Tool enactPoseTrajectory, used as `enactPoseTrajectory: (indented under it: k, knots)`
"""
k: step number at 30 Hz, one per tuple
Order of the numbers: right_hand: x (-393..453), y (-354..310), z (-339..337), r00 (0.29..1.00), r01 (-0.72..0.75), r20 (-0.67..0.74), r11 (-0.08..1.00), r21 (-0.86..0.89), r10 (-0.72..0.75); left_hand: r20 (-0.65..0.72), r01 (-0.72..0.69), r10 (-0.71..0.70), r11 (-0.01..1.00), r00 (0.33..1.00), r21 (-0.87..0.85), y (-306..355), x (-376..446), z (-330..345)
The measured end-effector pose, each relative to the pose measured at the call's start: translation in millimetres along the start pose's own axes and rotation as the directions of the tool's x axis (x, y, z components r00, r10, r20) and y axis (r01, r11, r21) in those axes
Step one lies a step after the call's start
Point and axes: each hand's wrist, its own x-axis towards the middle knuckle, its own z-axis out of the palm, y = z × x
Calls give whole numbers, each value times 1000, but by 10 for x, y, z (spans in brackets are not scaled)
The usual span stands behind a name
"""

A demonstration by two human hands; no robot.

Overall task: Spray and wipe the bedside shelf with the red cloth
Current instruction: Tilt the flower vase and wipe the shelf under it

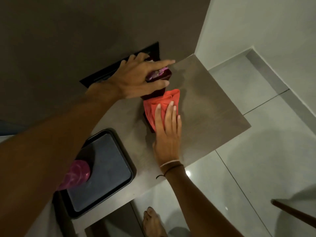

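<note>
The grey-brown bedside shelf (213, 108) juts from the dark wall. My left hand (136, 77) grips a dark maroon box (159, 77) with a purple-and-white top and holds it tilted just above the shelf's back part. My right hand (168, 127) lies flat on the bunched red cloth (162, 101), pressing it onto the shelf right below the box. The cloth hides the box's lower end. A pink spray bottle (77, 175) stands on a black tray at the shelf's left, partly covered by my left forearm.
The black tray (119, 165) with a grey inset sits at the shelf's left front. A black panel (150, 50) is set in the wall behind the box. Glossy white floor tiles (256, 168) lie below, with my bare foot (152, 221) and a dark wooden edge (290, 211) at the right.
</note>
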Motion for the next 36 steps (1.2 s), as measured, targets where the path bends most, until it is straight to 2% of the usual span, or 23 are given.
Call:
enactPoseTrajectory:
  k: [3, 6, 10, 12, 14, 15, 16, 17, 18, 20, 22, 24, 28, 31, 33, 35, 36]
  knots:
    - [-10, 125, 157, 997, 65, 47, 989, -135, -59, -14, 0, 0, 999, 1000, -47, -68, 34, -43]
    - [-193, 266, 177, 990, 122, 90, 975, -186, -107, -10, -9, 8, 997, 1000, -77, -99, 51, -68]
    - [-547, 452, 112, 976, 151, 181, 972, -179, -118, -2, -9, 9, 995, 1000, -97, -94, 43, -87]
    - [-730, 519, 13, 977, 110, 193, 990, -91, -90, -6, -1, 0, 993, 1000, -116, -95, 44, -86]
    - [-806, 495, -133, 988, -95, 131, 991, 92, 82, -2, 16, -16, 991, 1000, -131, -94, 49, -95]
    - [-782, 438, -213, 973, -229, 65, 949, 218, 220, 2, 18, -18, 991, 1000, -131, -94, 52, -109]
    - [-731, 366, -292, 930, -344, 5, 867, 360, 367, 6, 18, -18, 992, 1000, -126, -90, 55, -105]
    - [-647, 270, -358, 887, -384, -51, 796, 469, 458, 2, 19, -19, 993, 1000, -115, -91, 54, -104]
    - [-550, 163, -405, 872, -359, -114, 780, 513, 476, -2, 21, -21, 994, 1000, -103, -89, 53, -87]
    - [-321, -21, -386, 926, -220, -187, 871, 439, 328, -18, 20, -22, 995, 1000, -98, -85, 51, -59]
    - [-101, -142, -229, 987, -110, -84, 962, 249, 134, -27, 13, -16, 994, 1000, -108, -87, 48, -48]
    - [9, -168, -39, 998, -36, 55, 995, 97, 31, -21, 15, -18, 995, 1000, -101, -79, 48, -44]
    - [-227, 86, 188, 990, 98, 114, 989, -107, -86, -6, 28, -29, 994, 1000, -107, -89, 52, -62]
    - [-584, 399, 194, 974, 159, 190, 966, -203, -121, -16, 21, -22, 995, 1000, -95, -50, 26, -43]
    - [-795, 539, 151, 962, 160, 247, 971, -177, -114, -21, 14, -16, 996, 1000, -90, -35, 5, -27]
    - [-943, 572, -4, 973, 85, 223, 993, -78, -65, -26, 21, -24, 995, 999, -98, -31, 3, -21]
    - [-964, 574, -110, 987, -14, 163, 1000, -7, 15, -28, 24, -27, 995, 999, -95, -27, 2, -15]
